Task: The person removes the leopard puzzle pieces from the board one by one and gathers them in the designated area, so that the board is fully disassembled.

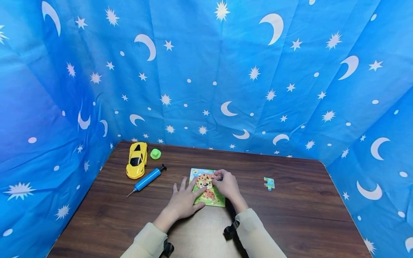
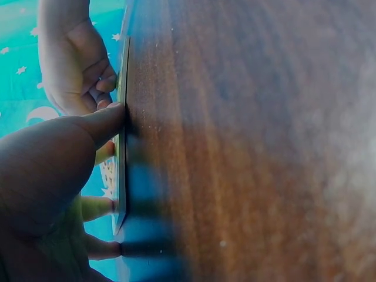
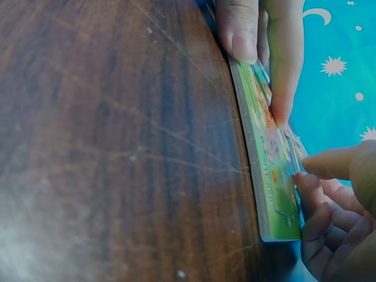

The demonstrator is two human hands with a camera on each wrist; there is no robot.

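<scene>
A jigsaw puzzle [image 1: 217, 200] with a spotted leopard cub on a green and blue ground lies flat on the table. Across its left side my left hand [image 1: 184, 202] is spread, fingers straight on the picture and thumb at the near edge. In the left wrist view, that thumb [image 2: 108, 120] presses the rim of the puzzle board. My right hand [image 1: 227, 185] bends over the upper right part, where thumb and forefinger pinch a puzzle piece at the board's surface, mostly hidden by the fingers. One loose puzzle piece [image 1: 269, 183], blue and green, lies to the right.
At the table's back left are a yellow toy car [image 1: 137, 160], a small green toy [image 1: 155, 154] and a blue pump [image 1: 147, 180] with a thin needle. A blue curtain [image 1: 200, 64] with moons and stars surrounds the brown table [image 1: 309, 215].
</scene>
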